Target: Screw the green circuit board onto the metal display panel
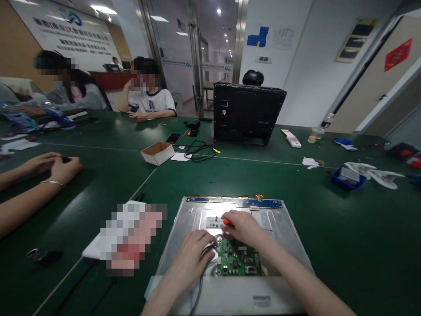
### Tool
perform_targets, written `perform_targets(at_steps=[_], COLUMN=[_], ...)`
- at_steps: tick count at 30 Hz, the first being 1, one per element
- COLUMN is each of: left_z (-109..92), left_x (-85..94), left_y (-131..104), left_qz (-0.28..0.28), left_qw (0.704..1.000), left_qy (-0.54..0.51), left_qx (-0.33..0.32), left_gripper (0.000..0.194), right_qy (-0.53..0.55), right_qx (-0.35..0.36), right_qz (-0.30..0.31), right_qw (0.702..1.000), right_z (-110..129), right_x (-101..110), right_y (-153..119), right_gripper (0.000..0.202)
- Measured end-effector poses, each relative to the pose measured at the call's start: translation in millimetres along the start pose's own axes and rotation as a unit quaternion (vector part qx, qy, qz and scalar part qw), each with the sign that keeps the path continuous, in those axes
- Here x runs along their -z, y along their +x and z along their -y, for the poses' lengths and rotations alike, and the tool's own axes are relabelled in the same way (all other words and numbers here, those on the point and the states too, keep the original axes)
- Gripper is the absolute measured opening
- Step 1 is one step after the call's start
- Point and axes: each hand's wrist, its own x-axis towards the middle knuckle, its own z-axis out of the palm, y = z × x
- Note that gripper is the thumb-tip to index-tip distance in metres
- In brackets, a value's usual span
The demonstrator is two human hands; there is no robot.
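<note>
A silver display panel (279, 245) lies back-side up on the table before me, with a green circuit board (241, 259) on it. My left hand (194, 254) is at the board's left edge, its fingers curled around a grey cable (201, 281) that runs down toward me. My right hand (245, 226) is closed on an orange-handled screwdriver (227, 222) above the board's upper edge; a thin dark shaft seems to show at the hand's right side. Several small screws (213, 225) rest on the panel beside the right fingers. A blue circuit strip (230, 203) lines the panel's far edge.
A black monitor housing (248, 115) stands at the back. Nearby are an open cardboard box (158, 152) and a coiled black cable (200, 151). At right sits a blue tray (348, 177). Another person's hands (62, 169) are at left; two people sit across the table.
</note>
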Motion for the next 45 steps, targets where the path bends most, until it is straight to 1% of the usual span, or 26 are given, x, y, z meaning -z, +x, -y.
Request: perform_targets(at_steps=[2,4,7,8,10,11,13,16,20,22,25,28,31,34,37,40,45], left_z=[1,3,6,6,8,8,10,12,17,18,21,23,21,15,6,2,11], left_x=[-1.6,-3.4,-5.2,-5.6,-6.3,-6.7,-7.7,-9.2,-9.7,-9.5,-10.2,-12.3,-13.7,-12.4,-9.7,-9.1,-16.5], left_y=[1,2,2,2,1,0,0,0,2,3,5,6,8,11,14,18,13], left_qz=[-0.001,-0.008,-0.02,-0.024,-0.03,-0.033,-0.039,-0.048,-0.045,-0.039,-0.03,-0.033,-0.038,-0.064,-0.069,-0.07,-0.095], left_qw=[1.0,0.998,0.995,0.994,0.993,0.992,0.991,0.989,0.99,0.991,0.993,0.993,0.995,0.996,0.996,0.995,0.992], left_qy=[0.006,0.012,0.02,0.022,0.027,0.028,0.028,0.025,0.016,0.011,0.0,-0.018,-0.039,-0.055,-0.06,-0.077,-0.086], left_qx=[-0.027,-0.056,-0.092,-0.1,-0.111,-0.116,-0.127,-0.135,-0.133,-0.126,-0.116,-0.109,-0.08,-0.027,0.0,0.007,-0.018], left_gripper=[0.028,0.033,0.034,0.033,0.031,0.031,0.029,0.027,0.025,0.025,0.024,0.022,0.023,0.027,0.027,0.029,0.032], right_qy=[-0.001,-0.005,-0.021,-0.047,-0.104,-0.125,-0.163,-0.184,-0.154,-0.125,-0.069,0.009,0.058,0.073,0.08,0.085,0.088], right_qx=[-0.01,-0.016,-0.016,0.001,0.045,0.077,0.139,0.192,0.195,0.175,0.118,0.046,-0.003,-0.031,-0.049,-0.048,-0.012], right_qz=[-0.009,-0.017,-0.01,-0.01,-0.029,-0.044,-0.074,-0.092,-0.088,-0.08,-0.055,-0.068,-0.097,-0.115,-0.125,-0.13,-0.124], right_qw=[1.0,1.0,1.0,0.999,0.993,0.988,0.974,0.96,0.964,0.973,0.989,0.997,0.994,0.99,0.988,0.987,0.988], right_z=[-11,-23,-40,-45,-53,-56,-58,-57,-59,-63,-67,-67,-62,-56,-52,-51,-52], right_x=[5,7,2,-3,-15,-20,-30,-37,-36,-36,-36,-32,-25,-17,-11,-9,-11], right_y=[-19,-44,-85,-98,-119,-127,-135,-135,-128,-127,-124,-118,-107,-97,-88,-84,-92], right_gripper=[0.019,0.025,0.034,0.037,0.053,0.055,0.048,0.04,0.037,0.039,0.046,0.045,0.035,0.02,0.022,0.023,0.017])
